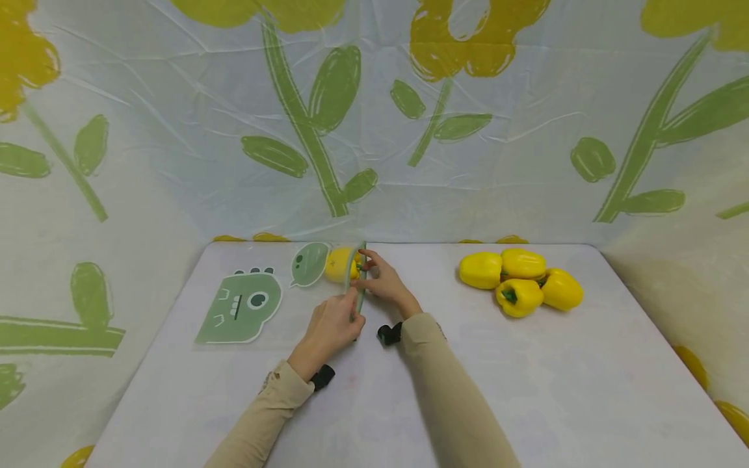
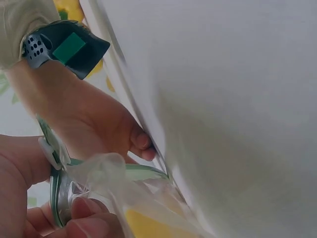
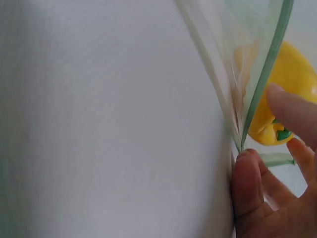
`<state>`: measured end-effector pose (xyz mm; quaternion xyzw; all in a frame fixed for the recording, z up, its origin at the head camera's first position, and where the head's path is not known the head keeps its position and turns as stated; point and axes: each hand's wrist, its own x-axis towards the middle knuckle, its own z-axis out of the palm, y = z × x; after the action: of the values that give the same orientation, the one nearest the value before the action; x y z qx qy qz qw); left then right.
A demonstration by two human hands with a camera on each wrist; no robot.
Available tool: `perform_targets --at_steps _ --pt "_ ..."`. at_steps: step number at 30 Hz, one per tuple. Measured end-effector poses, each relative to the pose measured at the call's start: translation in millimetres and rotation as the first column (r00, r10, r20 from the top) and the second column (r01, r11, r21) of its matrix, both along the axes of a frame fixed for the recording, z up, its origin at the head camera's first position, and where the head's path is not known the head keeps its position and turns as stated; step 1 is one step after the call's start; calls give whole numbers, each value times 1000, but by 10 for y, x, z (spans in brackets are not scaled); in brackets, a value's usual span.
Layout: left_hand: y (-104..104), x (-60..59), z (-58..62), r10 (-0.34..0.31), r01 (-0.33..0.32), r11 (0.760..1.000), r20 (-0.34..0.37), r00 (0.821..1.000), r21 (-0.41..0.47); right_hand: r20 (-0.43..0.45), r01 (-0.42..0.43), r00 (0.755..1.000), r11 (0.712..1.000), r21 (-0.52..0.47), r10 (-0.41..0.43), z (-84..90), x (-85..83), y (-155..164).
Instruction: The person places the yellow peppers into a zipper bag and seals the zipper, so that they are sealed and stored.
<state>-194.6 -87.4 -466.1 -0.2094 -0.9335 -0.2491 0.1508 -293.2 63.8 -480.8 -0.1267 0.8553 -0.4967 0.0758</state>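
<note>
Your left hand [image 1: 332,325] and your right hand [image 1: 383,281] meet at the middle of the counter [image 1: 526,377], both on the mouth of a clear zip bag [image 1: 257,299] printed with a green dinosaur head and a green leaf-shaped speech bubble. The bag lies flat on the counter to the left of your hands, with its green-edged opening lifted up between them.

Your left hand has its fingers curled and pinches the near end of the green rim [image 1: 357,286]. In the left wrist view your thumb and fingertips [image 2: 84,208] grip the crumpled clear plastic right by the green seal and a small white slider tab [image 2: 49,151].

Your right hand holds the far part of the opening. In the right wrist view the thumb [image 3: 246,191] presses against the green edge where the two sides of the bag meet, while the other fingers bend round toward the inside of the mouth.

One yellow bell pepper [image 1: 341,263] sits inside the bag just behind the rim, close against your right fingers; its green stem [image 3: 282,134] shows through the plastic in the right wrist view.

Four more yellow bell peppers [image 1: 521,281] lie bunched together on the counter, well apart to the right of your hands. A flower-printed sheet [image 1: 374,117] hangs behind and around the counter.
</note>
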Motion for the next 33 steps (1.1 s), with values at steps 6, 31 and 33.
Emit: perform_targets --at_steps 6,31,33 --pt "4 1 5 -14 14 1000 -3 1000 0 -43 -13 999 997 75 17 12 -17 -7" --pt "8 -3 20 2 -2 1000 18 1000 -20 12 -35 999 976 -213 39 184 115 367" --pt "18 -3 25 6 -5 1000 24 1000 -16 -70 -13 998 986 -165 2 296 158 520"
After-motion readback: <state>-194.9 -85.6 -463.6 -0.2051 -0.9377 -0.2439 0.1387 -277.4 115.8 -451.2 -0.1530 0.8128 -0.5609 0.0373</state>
